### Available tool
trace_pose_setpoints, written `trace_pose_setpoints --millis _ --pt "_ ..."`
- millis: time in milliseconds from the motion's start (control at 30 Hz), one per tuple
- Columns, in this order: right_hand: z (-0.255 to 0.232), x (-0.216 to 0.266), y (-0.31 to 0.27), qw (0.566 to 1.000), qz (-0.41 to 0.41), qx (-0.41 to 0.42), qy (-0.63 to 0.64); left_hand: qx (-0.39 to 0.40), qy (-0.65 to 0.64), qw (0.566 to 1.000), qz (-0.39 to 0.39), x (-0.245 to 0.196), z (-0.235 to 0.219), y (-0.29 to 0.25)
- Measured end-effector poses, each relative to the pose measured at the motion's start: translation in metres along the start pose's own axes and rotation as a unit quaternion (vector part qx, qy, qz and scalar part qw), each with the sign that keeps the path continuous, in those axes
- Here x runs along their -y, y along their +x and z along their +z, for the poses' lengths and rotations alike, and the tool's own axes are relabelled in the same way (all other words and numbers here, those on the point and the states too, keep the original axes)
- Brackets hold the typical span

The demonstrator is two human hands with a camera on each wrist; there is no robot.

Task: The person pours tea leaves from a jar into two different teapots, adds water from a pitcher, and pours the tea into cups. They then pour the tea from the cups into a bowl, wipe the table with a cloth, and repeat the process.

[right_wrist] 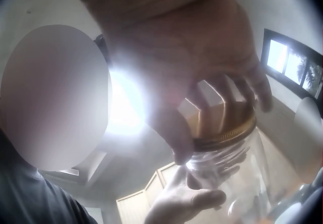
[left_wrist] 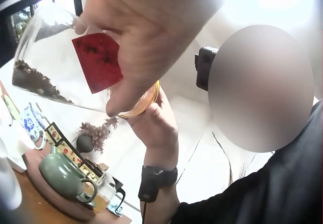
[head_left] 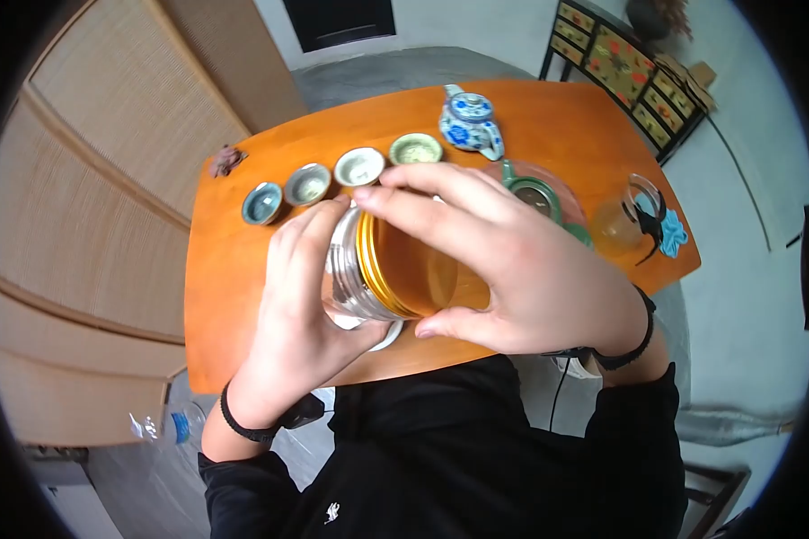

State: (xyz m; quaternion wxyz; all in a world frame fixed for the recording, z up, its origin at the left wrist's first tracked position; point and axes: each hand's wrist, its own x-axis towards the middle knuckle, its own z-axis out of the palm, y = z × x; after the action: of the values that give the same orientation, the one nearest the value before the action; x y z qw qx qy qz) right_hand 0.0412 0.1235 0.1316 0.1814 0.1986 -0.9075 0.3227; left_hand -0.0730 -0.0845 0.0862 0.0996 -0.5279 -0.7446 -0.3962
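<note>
Over the near side of the table, my left hand (head_left: 287,310) grips a clear glass jar (head_left: 343,269), with the thumb low and the fingers round the far side. My right hand (head_left: 534,269) spans the jar's gold screw lid (head_left: 418,260), its fingers and thumb at the rim. The lid sits on the jar's mouth. In the left wrist view the jar lies tilted on its side, with a red label (left_wrist: 98,62) and dark leafy bits (left_wrist: 38,82) towards its base. From the right wrist view, the fingers curl over the lid's edge.
Several small cups (head_left: 308,183) stand in a row behind the jar. A blue-and-white teapot (head_left: 472,123) stands farther back. At right are a green teapot (left_wrist: 63,171) on a brown tray (left_wrist: 43,188), a glass pitcher (head_left: 622,225) and a blue cloth (head_left: 673,234). A white rim (head_left: 391,335) shows below the jar.
</note>
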Motion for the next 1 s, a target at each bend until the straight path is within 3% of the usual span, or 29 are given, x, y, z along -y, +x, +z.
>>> trace_pose_setpoints --millis 233,700,800,1000 --pt "0.05 0.012 0.041 0.994 -0.01 0.098 0.037 -0.016 0.004 0.999 -0.048 0.03 -0.027 -0.054" --pt "0.114 0.011 0.125 0.953 -0.152 0.256 0.049 -0.034 -0.109 0.974 -0.197 0.075 -0.074 -0.116" --pt "0.121 0.014 0.135 0.955 -0.096 0.276 0.044 -0.05 -0.128 0.968 -0.211 0.086 -0.071 -0.123" --pt "0.137 0.01 0.149 0.946 -0.115 0.301 0.031 -0.079 -0.101 0.968 -0.218 0.101 -0.067 -0.132"
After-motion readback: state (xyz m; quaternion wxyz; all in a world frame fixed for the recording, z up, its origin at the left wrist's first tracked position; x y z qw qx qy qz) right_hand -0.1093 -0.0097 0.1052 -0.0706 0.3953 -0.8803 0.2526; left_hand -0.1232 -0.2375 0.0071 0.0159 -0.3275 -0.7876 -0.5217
